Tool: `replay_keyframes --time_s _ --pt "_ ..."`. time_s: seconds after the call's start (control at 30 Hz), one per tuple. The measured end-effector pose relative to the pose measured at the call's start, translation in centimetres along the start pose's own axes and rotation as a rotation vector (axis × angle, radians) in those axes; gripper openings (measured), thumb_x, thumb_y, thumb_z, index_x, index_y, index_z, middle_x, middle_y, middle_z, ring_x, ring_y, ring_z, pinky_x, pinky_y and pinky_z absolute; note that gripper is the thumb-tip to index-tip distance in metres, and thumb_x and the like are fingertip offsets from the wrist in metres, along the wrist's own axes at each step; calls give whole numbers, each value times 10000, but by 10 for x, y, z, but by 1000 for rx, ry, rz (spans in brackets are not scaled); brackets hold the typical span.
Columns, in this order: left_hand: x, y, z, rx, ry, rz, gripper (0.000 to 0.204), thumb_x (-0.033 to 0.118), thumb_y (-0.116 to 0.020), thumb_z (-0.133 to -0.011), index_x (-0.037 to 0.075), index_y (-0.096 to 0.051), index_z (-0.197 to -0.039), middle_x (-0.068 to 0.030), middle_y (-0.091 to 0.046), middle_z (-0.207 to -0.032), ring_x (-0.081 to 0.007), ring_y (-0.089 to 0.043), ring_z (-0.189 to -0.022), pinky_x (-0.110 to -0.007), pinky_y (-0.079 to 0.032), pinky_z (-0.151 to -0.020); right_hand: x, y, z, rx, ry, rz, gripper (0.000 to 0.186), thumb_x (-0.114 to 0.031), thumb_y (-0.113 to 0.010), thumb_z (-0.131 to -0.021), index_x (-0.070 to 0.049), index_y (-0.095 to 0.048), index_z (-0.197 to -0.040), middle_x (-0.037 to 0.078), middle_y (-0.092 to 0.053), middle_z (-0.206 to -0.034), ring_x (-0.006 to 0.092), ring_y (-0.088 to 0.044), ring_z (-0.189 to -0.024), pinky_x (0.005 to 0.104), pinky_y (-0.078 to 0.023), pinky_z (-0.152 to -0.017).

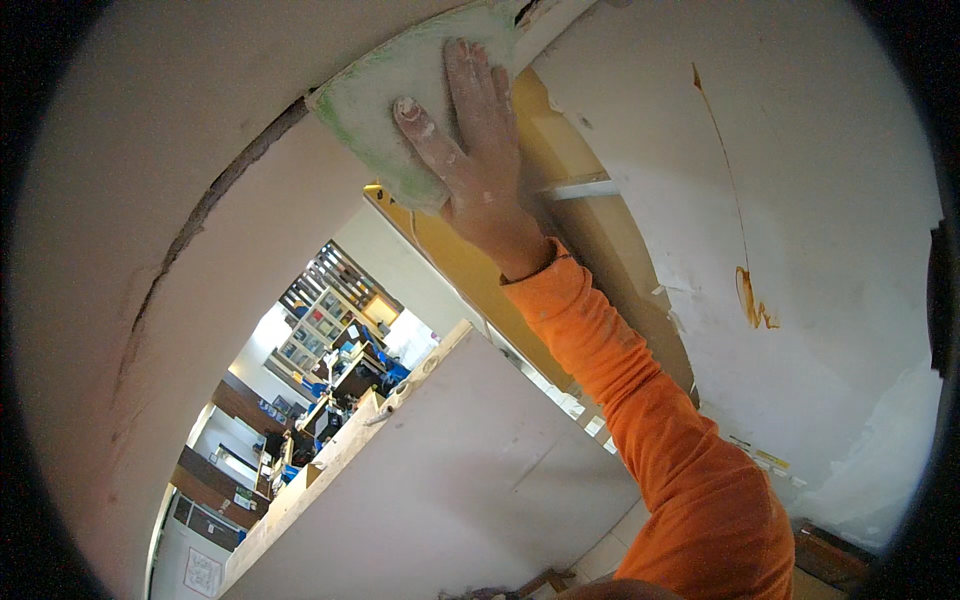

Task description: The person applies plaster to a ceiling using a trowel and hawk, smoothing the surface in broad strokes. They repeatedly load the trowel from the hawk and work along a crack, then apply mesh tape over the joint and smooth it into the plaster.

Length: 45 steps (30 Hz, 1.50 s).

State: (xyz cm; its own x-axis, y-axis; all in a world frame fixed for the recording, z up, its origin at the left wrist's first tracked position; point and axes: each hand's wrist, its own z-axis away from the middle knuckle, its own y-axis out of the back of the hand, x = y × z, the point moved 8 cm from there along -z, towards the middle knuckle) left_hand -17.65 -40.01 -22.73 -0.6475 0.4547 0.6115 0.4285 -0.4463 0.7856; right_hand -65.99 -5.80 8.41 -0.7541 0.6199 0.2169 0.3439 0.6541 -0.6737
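Observation:
My right hand [470,160], in an orange sleeve, lies open against a pale green-tinged board piece [360,110] overhead, with thumb and fingers spread across it and white dust on them. The piece has ragged edges and meets a dark crack [240,160] that runs down the curved pinkish surface [130,180] on the left. Beside the hand is a tan recessed surface [580,140] crossed by a pale metal strip [580,190]. My left hand is out of view.
A large white panel [850,150] with brown marks fills the right. Below, a grey partition [480,470] has a timber-coloured top edge [290,500]. Beyond it lies a cluttered office area with desks [340,400] and a glass-fronted cabinet [320,320].

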Motion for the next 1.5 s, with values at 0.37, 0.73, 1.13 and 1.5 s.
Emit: replay_keyframes --time_s 0.37,0.73,1.13,1.5 --pt "-5 3 -1 8 32 24 357 167 -572 -1034 77 -584 -1379 -132 -749 -1041 -149 -694 -901 -313 -563 -763 -9 22 -12 -143 -6 103 600 -299 -803 -782 -281 -629 -1355 229 -516 -1477 429 -528 -1333 558 -378 -1127" --pt "-9 6 10 24 54 33 366 178 -569 -1040 82 -575 -1393 -121 -753 -1016 -128 -691 -863 -301 -559 -733 -18 37 4 -521 -25 58 700 -187 -776 -762 -267 -569 -1426 152 -509 -1490 345 -501 -1357 532 -397 -1131" --pt "2 3 2 20 -54 17 383 179 -599 -1021 57 -577 -1383 -105 -744 -1013 -125 -687 -852 -269 -554 -710 -29 69 99 -259 -656 -149 325 -15 -733 -826 -69 -666 -1140 158 -714 -1123 296 -701 -1023 405 -525 -923" --pt "77 44 32 503 -457 -25 293 216 -617 -962 -41 -718 -1060 -164 -738 -885 -288 -714 -909 -415 -541 -847 -176 64 129 -218 -877 -606 505 -29 -786 -804 27 -548 -1246 170 -605 -1238 301 -572 -1211 446 -484 -1024"
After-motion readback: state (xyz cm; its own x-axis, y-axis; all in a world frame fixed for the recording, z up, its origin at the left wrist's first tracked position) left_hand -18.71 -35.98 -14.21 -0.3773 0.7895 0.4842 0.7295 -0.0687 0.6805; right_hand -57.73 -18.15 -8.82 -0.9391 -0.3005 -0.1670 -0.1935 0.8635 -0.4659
